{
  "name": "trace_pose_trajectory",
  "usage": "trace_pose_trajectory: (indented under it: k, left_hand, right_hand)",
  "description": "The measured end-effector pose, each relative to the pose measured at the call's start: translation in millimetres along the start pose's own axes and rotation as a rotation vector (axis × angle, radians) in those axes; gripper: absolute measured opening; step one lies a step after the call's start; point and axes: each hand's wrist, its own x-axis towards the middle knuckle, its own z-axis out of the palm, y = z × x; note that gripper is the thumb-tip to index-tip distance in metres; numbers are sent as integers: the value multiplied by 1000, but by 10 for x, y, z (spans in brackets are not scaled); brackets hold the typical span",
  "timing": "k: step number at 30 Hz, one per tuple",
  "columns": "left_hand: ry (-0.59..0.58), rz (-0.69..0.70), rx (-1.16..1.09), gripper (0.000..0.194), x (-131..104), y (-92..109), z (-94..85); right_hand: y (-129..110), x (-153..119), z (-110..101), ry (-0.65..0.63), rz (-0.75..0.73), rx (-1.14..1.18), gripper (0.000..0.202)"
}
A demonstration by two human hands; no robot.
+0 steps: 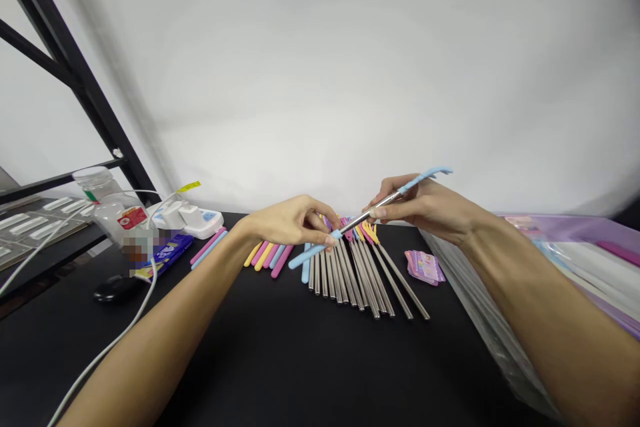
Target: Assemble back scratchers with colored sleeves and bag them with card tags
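Observation:
Between my two hands a back scratcher slants up to the right, with a steel rod (354, 221), a light blue claw-shaped head (434, 172) and a light blue handle sleeve (306, 256). My left hand (295, 219) pinches the sleeve where it meets the rod's lower end. Closed around the upper rod, just below the head, is my right hand (420, 203). Under them several steel rods (345, 273) with coloured heads lie fanned out on the black table (280, 353). To their left are loose pink, yellow and blue sleeves (270, 257), partly behind my left wrist.
Small purple cards (425, 267) lie right of the rods. Clear plastic packaging (475, 307) runs along the right side. At left are a power strip (200, 220), a clear plastic jar (113, 210), a blue packet (170, 253), a black mouse (117, 288) and a white cable (120, 341).

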Motion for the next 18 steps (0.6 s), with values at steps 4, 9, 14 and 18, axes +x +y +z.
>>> trace_pose_trajectory:
  k: [4,9,14,18]
  left_hand:
    - [63,-17,-13,38,-2,-18,-23]
    - [41,48,192,33,-36,15,-80]
    - [114,-51,328,32,-88,5,-137]
    - [182,-13,335,29,-70,-38,-121]
  right_hand:
    - [95,47,83,-2,-14,53,26]
    - [155,20,-40,-130,103,158,38]
    - [98,-67,-281,0,150,176,47]
    - [-34,-114,-267,-173,234,-294,37]
